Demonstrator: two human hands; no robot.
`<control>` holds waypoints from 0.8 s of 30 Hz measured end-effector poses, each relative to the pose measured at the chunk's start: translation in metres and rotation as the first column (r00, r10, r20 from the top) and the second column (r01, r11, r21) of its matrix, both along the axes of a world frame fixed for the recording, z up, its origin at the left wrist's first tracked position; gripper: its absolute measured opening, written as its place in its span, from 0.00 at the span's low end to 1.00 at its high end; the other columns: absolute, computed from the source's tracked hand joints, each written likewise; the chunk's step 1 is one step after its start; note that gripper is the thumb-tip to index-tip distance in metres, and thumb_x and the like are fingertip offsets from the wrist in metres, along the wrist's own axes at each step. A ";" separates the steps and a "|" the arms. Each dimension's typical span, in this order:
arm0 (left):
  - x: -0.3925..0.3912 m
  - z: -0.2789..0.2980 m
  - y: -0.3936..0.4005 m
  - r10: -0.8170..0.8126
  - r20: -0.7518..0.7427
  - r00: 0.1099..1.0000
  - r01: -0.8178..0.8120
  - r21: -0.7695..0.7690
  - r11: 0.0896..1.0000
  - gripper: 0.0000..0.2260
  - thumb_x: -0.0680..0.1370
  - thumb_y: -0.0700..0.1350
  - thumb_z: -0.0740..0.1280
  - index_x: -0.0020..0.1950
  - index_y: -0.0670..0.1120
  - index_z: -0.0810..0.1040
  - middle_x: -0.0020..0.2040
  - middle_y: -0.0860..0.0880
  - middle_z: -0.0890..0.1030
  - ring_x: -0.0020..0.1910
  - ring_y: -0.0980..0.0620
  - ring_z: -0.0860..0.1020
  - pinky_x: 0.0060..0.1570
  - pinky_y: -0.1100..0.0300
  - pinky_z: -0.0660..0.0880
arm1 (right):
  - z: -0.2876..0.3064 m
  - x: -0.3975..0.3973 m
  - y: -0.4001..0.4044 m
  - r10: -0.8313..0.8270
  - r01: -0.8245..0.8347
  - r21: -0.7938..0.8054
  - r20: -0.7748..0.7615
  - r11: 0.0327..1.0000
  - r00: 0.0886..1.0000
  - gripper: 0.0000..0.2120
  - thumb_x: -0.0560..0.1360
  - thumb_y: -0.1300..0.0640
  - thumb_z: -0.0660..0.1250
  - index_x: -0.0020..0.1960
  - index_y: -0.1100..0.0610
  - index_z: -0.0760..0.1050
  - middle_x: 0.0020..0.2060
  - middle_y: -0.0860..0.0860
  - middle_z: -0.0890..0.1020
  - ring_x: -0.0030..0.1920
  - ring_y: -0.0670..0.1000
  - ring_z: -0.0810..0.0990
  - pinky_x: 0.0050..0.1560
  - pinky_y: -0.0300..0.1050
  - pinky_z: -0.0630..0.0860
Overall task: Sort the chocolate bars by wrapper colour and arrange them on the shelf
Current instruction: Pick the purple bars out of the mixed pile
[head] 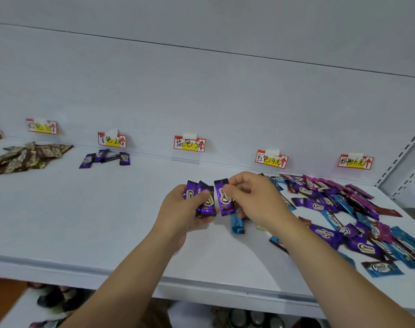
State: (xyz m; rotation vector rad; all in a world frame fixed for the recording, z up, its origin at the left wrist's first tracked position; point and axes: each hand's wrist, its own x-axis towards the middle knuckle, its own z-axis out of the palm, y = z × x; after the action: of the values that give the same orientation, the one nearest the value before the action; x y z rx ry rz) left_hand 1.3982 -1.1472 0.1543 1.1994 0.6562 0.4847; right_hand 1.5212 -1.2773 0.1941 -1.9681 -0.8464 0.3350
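The left hand (190,209) grips two purple bars (203,197); the right hand (253,197) pinches a third (224,197). Only the brown pile (26,156) and a small purple group (104,157) look sorted, while the mixed heap (343,214) remains, so most is left.

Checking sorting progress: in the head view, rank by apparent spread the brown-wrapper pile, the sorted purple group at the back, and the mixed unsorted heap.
1. Mixed unsorted heap, largest by far, though nearest the camera.
2. Brown-wrapper pile.
3. Sorted purple group, smallest.
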 end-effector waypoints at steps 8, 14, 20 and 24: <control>-0.060 -0.004 0.111 0.238 -0.097 0.966 -0.234 0.055 0.971 0.08 0.79 0.35 0.72 0.57 0.38 0.81 0.51 0.37 0.85 0.48 0.38 0.87 0.47 0.42 0.85 | -0.022 -0.038 0.126 0.155 -0.154 -0.043 0.027 0.987 0.987 0.16 0.80 0.60 0.68 0.65 0.47 0.76 0.47 0.48 0.86 0.36 0.46 0.85 0.40 0.45 0.83; -0.089 -0.010 0.213 0.465 -0.222 0.857 -0.338 0.438 0.833 0.10 0.77 0.41 0.73 0.58 0.45 0.82 0.50 0.45 0.85 0.44 0.46 0.86 0.44 0.48 0.86 | -0.044 -0.073 0.237 0.179 -0.175 -0.042 0.139 0.984 0.974 0.13 0.78 0.61 0.67 0.59 0.46 0.79 0.47 0.44 0.84 0.47 0.48 0.84 0.52 0.47 0.81; -0.076 -0.011 0.280 0.534 -0.322 0.782 -0.131 0.753 0.645 0.15 0.78 0.47 0.72 0.63 0.47 0.76 0.54 0.49 0.82 0.52 0.46 0.79 0.48 0.55 0.73 | -0.067 -0.081 0.304 0.203 -0.138 -0.168 0.481 0.976 0.853 0.08 0.77 0.60 0.61 0.46 0.52 0.78 0.46 0.49 0.81 0.50 0.57 0.77 0.40 0.48 0.69; -0.077 -0.028 0.292 0.550 -0.355 0.756 0.132 0.906 0.403 0.17 0.81 0.51 0.66 0.68 0.47 0.76 0.61 0.46 0.81 0.60 0.42 0.77 0.58 0.46 0.76 | -0.086 -0.074 0.309 0.320 -0.088 -0.368 0.638 0.926 0.700 0.24 0.79 0.39 0.53 0.67 0.48 0.75 0.70 0.50 0.72 0.70 0.58 0.68 0.65 0.55 0.71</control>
State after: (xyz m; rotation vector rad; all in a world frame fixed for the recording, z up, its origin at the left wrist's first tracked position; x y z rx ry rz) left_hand 1.3213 -0.8548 0.1262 2.4290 1.2264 0.7272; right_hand 1.4472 -0.9683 0.1078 -2.3308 -1.5901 -0.1907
